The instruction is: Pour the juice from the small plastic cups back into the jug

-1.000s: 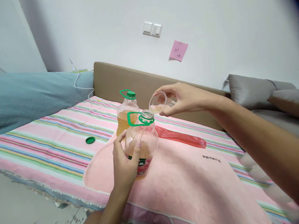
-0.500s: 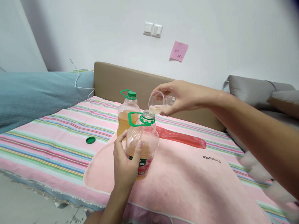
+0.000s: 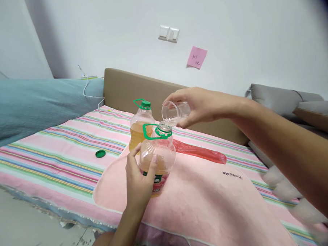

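My left hand [image 3: 140, 178] is wrapped round the lower side of a clear plastic bottle [image 3: 161, 150] with a green carry ring and an uncapped mouth. Amber liquid fills its lower part, behind a red and green label. Above the mouth, my right hand [image 3: 190, 105] grips a clear plastic cup [image 3: 170, 113], tipped on its side with its rim at the bottle's opening. Little or no liquid shows in the cup. Just behind stands a second bottle [image 3: 138, 133] of amber liquid, its green cap on. A loose green cap [image 3: 100, 153] lies on the striped sheet to the left.
A rolled red plastic bag [image 3: 200, 151] lies behind the bottle on the pink mat [image 3: 211, 200]. Clear cups [image 3: 285, 186] sit at the right, partly under my forearm. Grey cushions [image 3: 282, 99], a tan headboard [image 3: 129, 84] and a blue bolster [image 3: 46, 106] border the bed.
The little liquid seen in the tilted cup has drained away, and the cup is tipped slightly further. My left hand keeps its hold on the bottle; the view has shifted a little.
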### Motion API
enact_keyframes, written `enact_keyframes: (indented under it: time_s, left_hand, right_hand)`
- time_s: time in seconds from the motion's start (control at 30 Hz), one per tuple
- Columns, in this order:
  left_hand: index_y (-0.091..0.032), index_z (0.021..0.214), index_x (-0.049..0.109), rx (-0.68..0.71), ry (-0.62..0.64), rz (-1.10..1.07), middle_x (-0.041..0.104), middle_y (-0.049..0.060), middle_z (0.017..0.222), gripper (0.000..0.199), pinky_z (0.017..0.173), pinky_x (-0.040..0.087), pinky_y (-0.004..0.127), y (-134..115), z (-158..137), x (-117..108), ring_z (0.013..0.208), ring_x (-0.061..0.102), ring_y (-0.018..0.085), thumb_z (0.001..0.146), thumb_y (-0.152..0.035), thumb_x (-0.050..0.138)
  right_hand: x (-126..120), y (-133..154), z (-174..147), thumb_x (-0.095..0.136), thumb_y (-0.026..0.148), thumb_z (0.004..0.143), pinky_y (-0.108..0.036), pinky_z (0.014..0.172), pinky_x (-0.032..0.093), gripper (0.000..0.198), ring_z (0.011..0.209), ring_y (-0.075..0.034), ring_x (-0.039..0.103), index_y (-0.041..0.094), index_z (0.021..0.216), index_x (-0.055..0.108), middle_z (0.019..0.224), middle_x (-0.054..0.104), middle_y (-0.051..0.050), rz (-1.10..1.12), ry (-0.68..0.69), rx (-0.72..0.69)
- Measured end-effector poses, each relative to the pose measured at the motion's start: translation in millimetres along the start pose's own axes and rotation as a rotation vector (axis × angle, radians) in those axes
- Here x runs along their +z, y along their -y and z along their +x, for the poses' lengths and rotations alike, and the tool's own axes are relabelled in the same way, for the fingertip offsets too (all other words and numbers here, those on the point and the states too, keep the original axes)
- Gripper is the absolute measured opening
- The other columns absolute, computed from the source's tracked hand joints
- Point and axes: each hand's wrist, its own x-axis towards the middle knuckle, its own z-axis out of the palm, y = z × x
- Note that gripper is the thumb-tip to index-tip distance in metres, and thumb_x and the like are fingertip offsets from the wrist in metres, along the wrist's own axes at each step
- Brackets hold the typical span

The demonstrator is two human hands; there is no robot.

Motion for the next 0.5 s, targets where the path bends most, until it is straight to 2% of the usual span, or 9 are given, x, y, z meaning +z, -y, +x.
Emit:
enact_keyframes:
  time_s: [0.17,0.27,0.37,0.5]
  left_hand:
    - [-0.031,0.146,0.058,0.005,0.004,0.008,0.063,0.010,0.154,0.060,0.126,0.042,0.063,0.7,0.1,0.4,0.147,0.055,0.037,0.096,-0.059,0.076]
    - [-0.032,0.145,0.058,-0.008,0.003,-0.001,0.063,0.009,0.153,0.060,0.126,0.042,0.064,-0.1,-0.3,0.0,0.147,0.055,0.037,0.096,-0.060,0.076]
    - [-0.031,0.145,0.058,-0.005,0.007,-0.007,0.064,0.010,0.152,0.059,0.125,0.042,0.063,-0.8,-0.9,-1.0,0.146,0.055,0.036,0.096,-0.060,0.076]
    - [-0.032,0.145,0.058,0.001,0.007,0.004,0.064,0.009,0.152,0.058,0.123,0.043,0.065,0.0,-0.4,-1.1,0.146,0.056,0.036,0.097,-0.061,0.076]
  right_hand:
    - [-0.7,6.2,0.9,0.093,0.023,0.070,-0.046,0.106,0.053,0.049,0.126,-0.036,0.069,0.029,0.117,0.079,0.130,0.077,-0.004,-0.073,0.008,-0.027]
    - [0.7,12.2,0.8,0.092,0.021,0.071,-0.049,0.109,0.049,0.051,0.126,-0.037,0.068,0.029,0.119,0.078,0.126,0.075,-0.006,-0.146,0.000,-0.033]
    - [3.7,19.7,-0.1,0.090,0.019,0.074,-0.054,0.115,0.042,0.048,0.127,-0.036,0.066,0.028,0.120,0.077,0.123,0.074,-0.005,-0.231,0.000,-0.064]
    - [6.2,30.0,-3.0,0.084,0.015,0.080,-0.064,0.123,0.030,0.049,0.125,-0.033,0.065,0.025,0.127,0.074,0.131,0.071,-0.008,-0.322,0.006,-0.090]
